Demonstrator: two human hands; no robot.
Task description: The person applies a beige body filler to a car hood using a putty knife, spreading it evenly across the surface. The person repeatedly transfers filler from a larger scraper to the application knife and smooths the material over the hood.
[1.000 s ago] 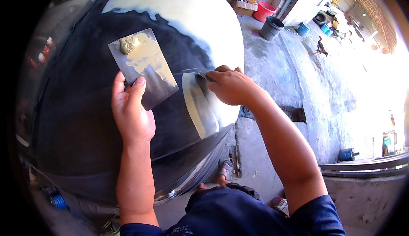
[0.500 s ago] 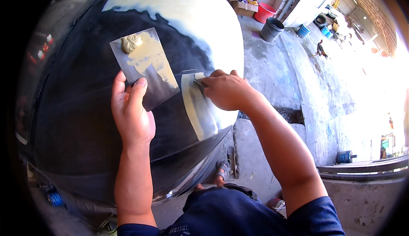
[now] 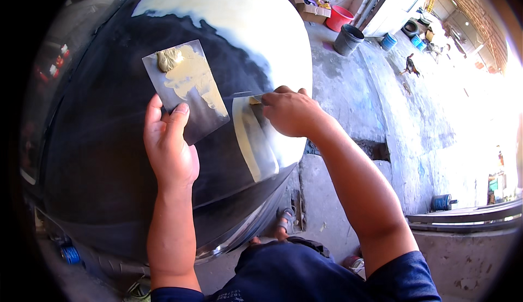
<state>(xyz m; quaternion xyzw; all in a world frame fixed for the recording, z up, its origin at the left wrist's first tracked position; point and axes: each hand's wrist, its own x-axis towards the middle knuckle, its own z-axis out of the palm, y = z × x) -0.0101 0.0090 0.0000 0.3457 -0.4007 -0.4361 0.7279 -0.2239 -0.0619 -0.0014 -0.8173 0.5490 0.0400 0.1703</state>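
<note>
My left hand (image 3: 171,144) grips the lower end of a flat, clear-grey mixing plate (image 3: 204,122), thumb on top. On the plate sits a lump of beige body filler (image 3: 170,60), with a thinner smear spread below it. My right hand (image 3: 291,112) pinches a small putty spreader (image 3: 255,100), mostly hidden behind the fingers; its filler-coated edge meets the top of a pale filler strip (image 3: 245,147). That strip curves down the dark, rounded car panel (image 3: 98,149), beside a greyish patch. Farther up, a large whitish area (image 3: 239,13) covers the panel.
Beyond the car, on the concrete floor (image 3: 348,95), stand a black bucket (image 3: 348,40), a red basin (image 3: 339,17) and a cardboard box (image 3: 313,10). Blue cans (image 3: 388,41) and a rooster (image 3: 411,65) are farther right. A gap (image 3: 376,150) breaks the floor near the car.
The spreader has turned slightly, and the pale filler seen at its tip looks smaller and darker. My right hand has shifted up a little; the plate has dipped slightly.
</note>
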